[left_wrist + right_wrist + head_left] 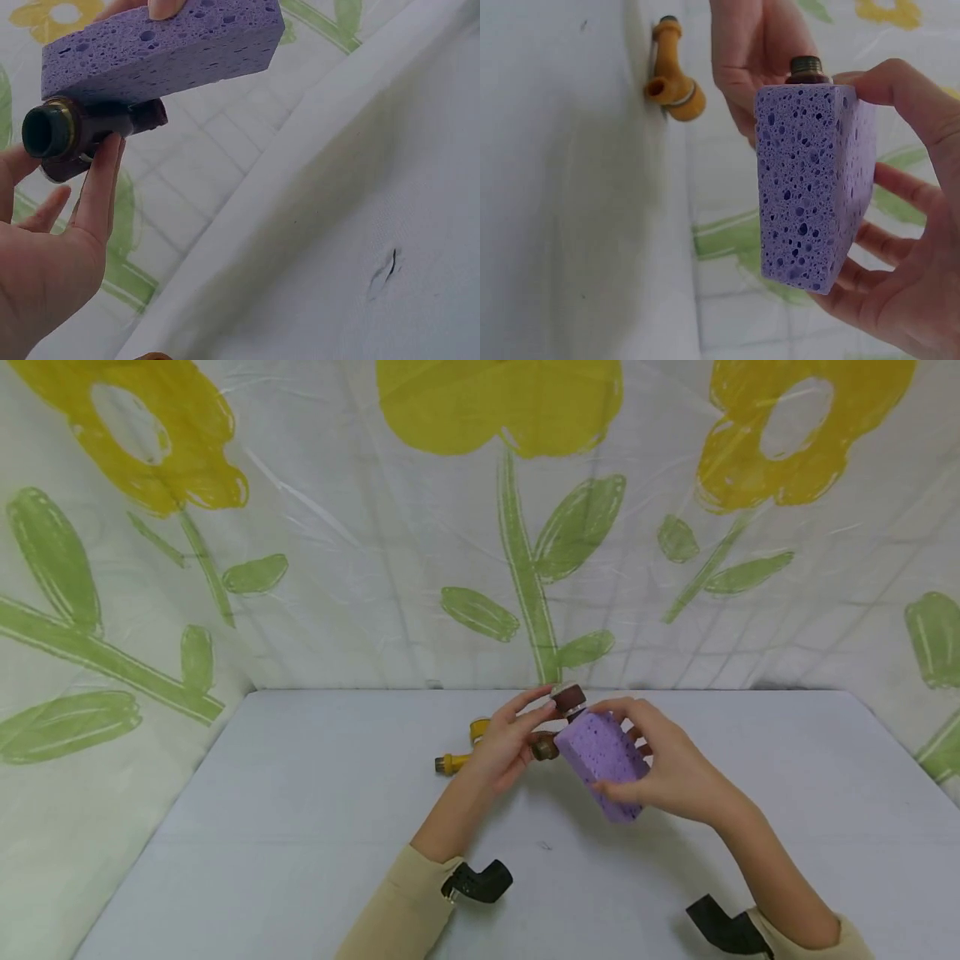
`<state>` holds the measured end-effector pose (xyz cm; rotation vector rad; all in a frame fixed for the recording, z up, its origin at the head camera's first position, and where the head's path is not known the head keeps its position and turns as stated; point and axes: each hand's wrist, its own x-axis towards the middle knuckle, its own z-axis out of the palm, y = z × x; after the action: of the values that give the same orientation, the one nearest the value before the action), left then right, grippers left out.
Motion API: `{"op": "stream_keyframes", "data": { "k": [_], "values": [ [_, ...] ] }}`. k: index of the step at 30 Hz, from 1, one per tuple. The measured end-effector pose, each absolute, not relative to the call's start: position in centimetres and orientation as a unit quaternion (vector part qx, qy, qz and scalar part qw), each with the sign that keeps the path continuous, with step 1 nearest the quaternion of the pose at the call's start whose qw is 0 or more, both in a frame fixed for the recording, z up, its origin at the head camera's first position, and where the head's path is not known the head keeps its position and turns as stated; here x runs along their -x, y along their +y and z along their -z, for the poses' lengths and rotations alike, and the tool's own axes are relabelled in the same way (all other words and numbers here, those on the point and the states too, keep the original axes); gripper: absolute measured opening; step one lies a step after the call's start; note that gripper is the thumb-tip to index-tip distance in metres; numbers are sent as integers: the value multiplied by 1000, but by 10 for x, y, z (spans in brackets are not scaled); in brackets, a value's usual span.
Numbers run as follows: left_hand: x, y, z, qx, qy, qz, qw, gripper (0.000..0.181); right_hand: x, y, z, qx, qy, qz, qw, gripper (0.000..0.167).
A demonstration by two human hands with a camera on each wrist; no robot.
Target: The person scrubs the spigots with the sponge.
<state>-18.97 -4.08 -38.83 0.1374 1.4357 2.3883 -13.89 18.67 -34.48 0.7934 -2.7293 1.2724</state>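
Yellow flowers spread across the backdrop (pixel 337 568), a white table (pixel 300 827) below — and here, held above it, the brown tap (pixel 572 700) sits between the left hand's (pixel 501 750) thumb and fingers, while the right hand (pixel 667 768) grips the purple sponge (pixel 600 752) right up against it! The yellow tap (pixel 452 764) lies on the tabletop, just beyond the left hand.

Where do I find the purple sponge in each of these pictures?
Head view: right of centre, the sponge is held in the right hand.
Left wrist view: the sponge stretches across the upper left.
Right wrist view: the sponge sits large, right of centre.
Shared landmark: the dark brown fitting by the sponge; in the right wrist view, mainly its threaded end shows.
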Motion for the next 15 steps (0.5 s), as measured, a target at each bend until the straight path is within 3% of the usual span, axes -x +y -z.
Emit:
{"op": "stream_keyframes", "data": {
  "k": [6,15],
  "values": [
    [190,-43,389,-73,539,-819,184,46,138,186,344,-271,-878,-394,22,84],
    [191,-45,386,-95,569,-801,157,47,136,180,344,-274,-883,-378,41,83]
  ]
}}
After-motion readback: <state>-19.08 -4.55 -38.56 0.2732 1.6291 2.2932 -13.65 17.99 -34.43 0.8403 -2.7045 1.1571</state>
